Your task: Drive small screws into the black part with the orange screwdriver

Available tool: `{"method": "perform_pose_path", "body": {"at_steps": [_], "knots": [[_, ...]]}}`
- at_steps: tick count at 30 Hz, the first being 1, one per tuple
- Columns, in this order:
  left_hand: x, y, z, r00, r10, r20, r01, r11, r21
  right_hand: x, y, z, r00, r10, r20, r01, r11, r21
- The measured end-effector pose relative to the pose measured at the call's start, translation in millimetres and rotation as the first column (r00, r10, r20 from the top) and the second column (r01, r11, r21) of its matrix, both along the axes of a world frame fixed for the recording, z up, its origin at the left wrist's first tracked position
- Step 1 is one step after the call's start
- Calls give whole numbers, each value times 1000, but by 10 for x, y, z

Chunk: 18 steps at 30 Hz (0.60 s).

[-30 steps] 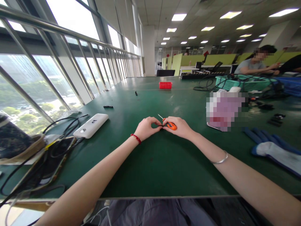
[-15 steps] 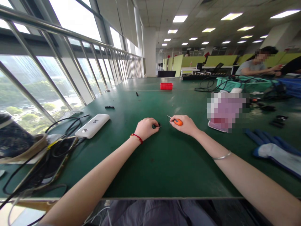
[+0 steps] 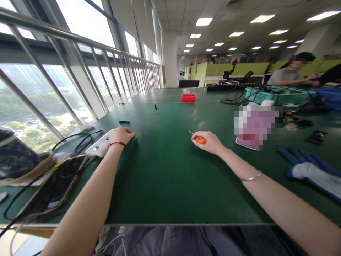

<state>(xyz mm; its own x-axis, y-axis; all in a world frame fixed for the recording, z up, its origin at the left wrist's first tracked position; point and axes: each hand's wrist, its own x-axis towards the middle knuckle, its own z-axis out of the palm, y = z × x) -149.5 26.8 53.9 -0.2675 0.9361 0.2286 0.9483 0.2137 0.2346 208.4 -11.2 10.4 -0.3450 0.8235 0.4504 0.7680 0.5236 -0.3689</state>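
Observation:
My right hand (image 3: 206, 142) is closed around the orange handle of a small screwdriver (image 3: 200, 139). Its thin metal tip points up and left, above the green table. My left hand (image 3: 122, 136) has its fingers pinched together at the table, right beside the white power bank (image 3: 99, 145), and covers part of it. Whatever sits between those fingertips is mostly hidden; only a dark speck shows there. Just beyond the left hand lies a short black strip-like part (image 3: 124, 122).
A red bin (image 3: 188, 97) stands farther back, with a small black piece (image 3: 155, 106) to its left. Cables and a phone (image 3: 57, 188) lie at left. On the right are a blue-white glove (image 3: 314, 174), black parts (image 3: 315, 137) and a green basket (image 3: 277, 96). Another person sits beyond.
My left hand has moved left from the middle of the table to the power bank; the black part seen in it before is now mostly out of sight. My right hand has barely moved.

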Motion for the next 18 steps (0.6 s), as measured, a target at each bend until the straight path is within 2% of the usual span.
{"method": "perform_pose_path", "body": {"at_steps": [4,7,13,18], "knots": [[-31,-13,42,999,38,-10,-38,996,76,-3,-3,3,1000,2,7,-2,1000,-6],[-112,7,10,996,76,-35,-74,995,63,-6,-1,2,1000,6,9,-6,1000,-5],[-289,109,-97,998,-28,-58,31,998,56,-3,3,2,1000,17,10,-17,1000,-7],[-338,144,-147,994,-76,-81,82,994,75,0,5,-1,1000,19,17,-19,1000,-15]]}}
